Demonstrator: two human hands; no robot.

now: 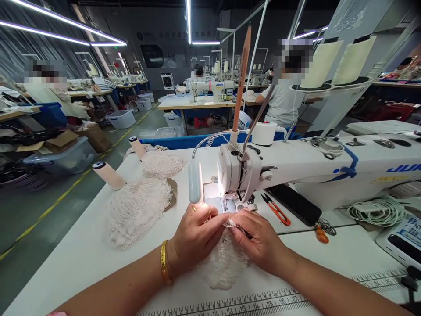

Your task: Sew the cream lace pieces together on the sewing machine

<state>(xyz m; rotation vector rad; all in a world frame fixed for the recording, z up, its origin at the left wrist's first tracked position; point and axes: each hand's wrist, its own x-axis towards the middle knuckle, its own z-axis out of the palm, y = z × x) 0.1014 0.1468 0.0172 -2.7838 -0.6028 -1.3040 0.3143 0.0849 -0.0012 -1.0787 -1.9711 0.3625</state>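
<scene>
Both hands meet just in front of the needle area of a white sewing machine (234, 171), pinching the edge of a cream lace piece (225, 267). My left hand (200, 232), with a gold bracelet (165, 262) at the wrist, has its fingers closed on the lace trim. Opposite it, my right hand (259, 235) grips the same edge between thumb and fingers; a dark, thin object shows partly in that hand, its kind hidden. The rest of the lace hangs down onto the table below the hands. A small lamp (195, 182) lights the needle plate (215, 204).
Left of the machine lie lace pieces (140, 213) and thread cones (108, 174). Orange thread snips (278, 210), a black phone (296, 204) and a coiled white cable (376, 210) are on the right. Printed rulers (243, 303) run along the front. Other people sit at machines beyond.
</scene>
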